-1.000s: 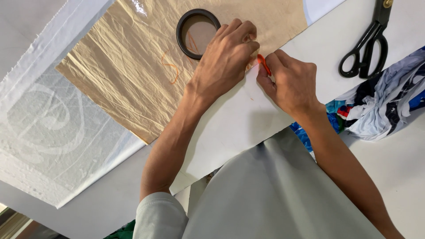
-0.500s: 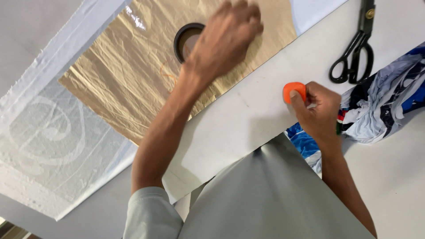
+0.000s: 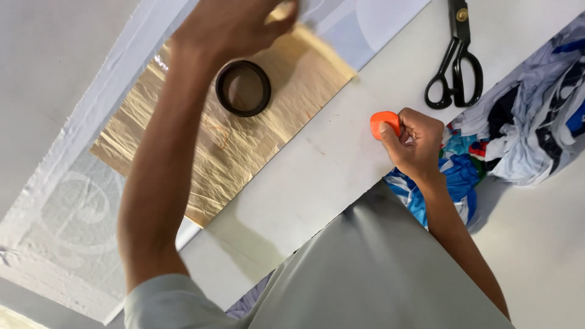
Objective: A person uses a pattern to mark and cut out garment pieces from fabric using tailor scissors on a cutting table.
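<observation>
White table [image 3: 341,164] fills the picture, with a crinkly tan paper [image 3: 244,146] lying on it in the upper left and a dark ring of tape [image 3: 243,88] sitting on that paper. Up at the top edge, the left hand [image 3: 234,21] rests on the far end of the paper with its fingers bent down, though they are too blurry to tell more. On the right side, the right hand [image 3: 414,140] pinches a small flat orange chalk piece [image 3: 384,123] between thumb and fingers, with black scissors [image 3: 457,61] above it and bright cloth [image 3: 524,134] just beside it.

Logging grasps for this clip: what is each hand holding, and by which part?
The right hand pinches a small orange piece by its right edge, thumb on top. The left hand lies on the tan paper; whether it grips anything cannot be told.
</observation>
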